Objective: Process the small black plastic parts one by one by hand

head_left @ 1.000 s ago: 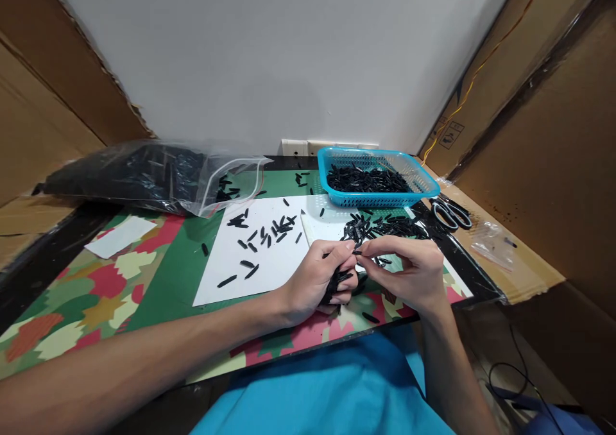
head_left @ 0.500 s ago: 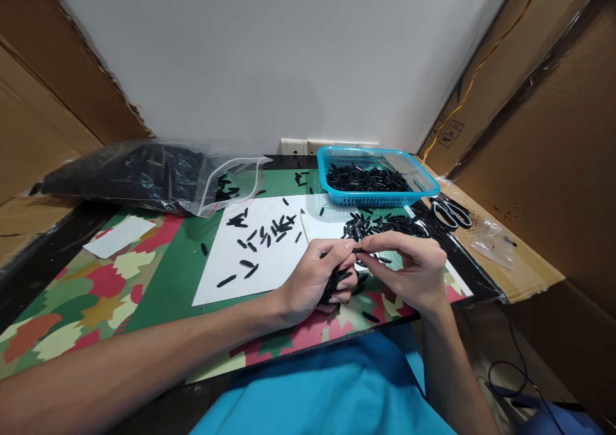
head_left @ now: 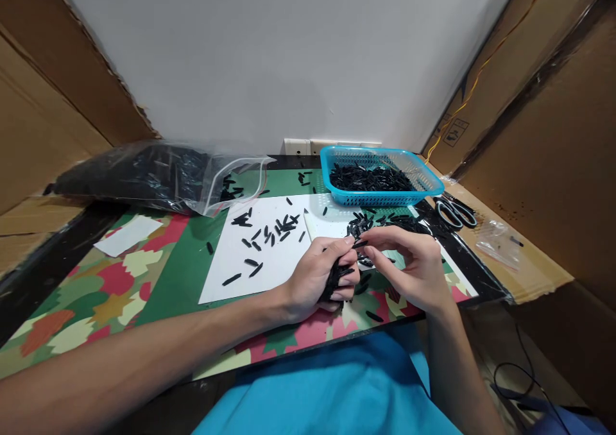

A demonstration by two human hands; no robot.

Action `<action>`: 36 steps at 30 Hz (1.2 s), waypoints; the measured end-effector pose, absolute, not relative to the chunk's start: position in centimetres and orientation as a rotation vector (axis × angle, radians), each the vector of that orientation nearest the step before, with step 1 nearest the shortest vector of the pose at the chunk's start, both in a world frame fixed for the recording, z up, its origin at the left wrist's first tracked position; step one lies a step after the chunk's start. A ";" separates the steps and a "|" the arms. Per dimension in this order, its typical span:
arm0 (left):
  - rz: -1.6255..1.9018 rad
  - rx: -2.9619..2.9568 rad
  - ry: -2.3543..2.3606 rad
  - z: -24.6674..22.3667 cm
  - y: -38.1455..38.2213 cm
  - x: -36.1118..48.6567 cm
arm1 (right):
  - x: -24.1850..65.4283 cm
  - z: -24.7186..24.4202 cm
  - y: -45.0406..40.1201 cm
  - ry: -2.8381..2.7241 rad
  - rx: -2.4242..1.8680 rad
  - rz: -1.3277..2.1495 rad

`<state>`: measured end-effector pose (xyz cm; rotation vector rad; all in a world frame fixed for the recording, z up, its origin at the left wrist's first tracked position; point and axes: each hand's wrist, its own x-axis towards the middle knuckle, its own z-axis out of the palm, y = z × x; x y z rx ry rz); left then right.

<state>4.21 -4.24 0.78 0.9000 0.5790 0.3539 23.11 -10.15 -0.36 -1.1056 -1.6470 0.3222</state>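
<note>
My left hand point(head_left: 327, 274) is closed around a bunch of small black pieces point(head_left: 334, 282), its thumb and forefinger pinching one more at the top. Close on its right, my right hand point(head_left: 409, 262) has its thumb and forefinger slightly apart beside that piece; whether they touch it cannot be made out. Behind the hands lies a pile of black pieces point(head_left: 399, 222). Other black pieces point(head_left: 282, 226) are scattered on a white sheet point(head_left: 216, 268). A blue basket point(head_left: 375, 199) of black pieces stands at the back.
A clear zip bag point(head_left: 144, 175) full of black pieces lies at the back left, near a small white paper point(head_left: 129, 235). To the right are scissors point(head_left: 455, 213) and a small plastic bag point(head_left: 498, 246). Cardboard walls point(head_left: 543, 133) flank the table.
The thumb and forefinger of my right hand have parted a little at the piece. The whole view has shifted slightly.
</note>
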 end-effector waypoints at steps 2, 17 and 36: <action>0.343 0.882 0.591 0.9 -4.2 4.2 | 23.1 -0.3 -10.1 -1.673 -1.123 0.330; 0.396 0.874 0.611 1.0 -4.2 4.3 | 23.1 -0.2 -9.8 -1.669 -1.149 0.395; 0.365 0.872 0.584 0.8 -4.1 4.3 | 23.5 -0.2 -10.1 -1.669 -1.190 0.351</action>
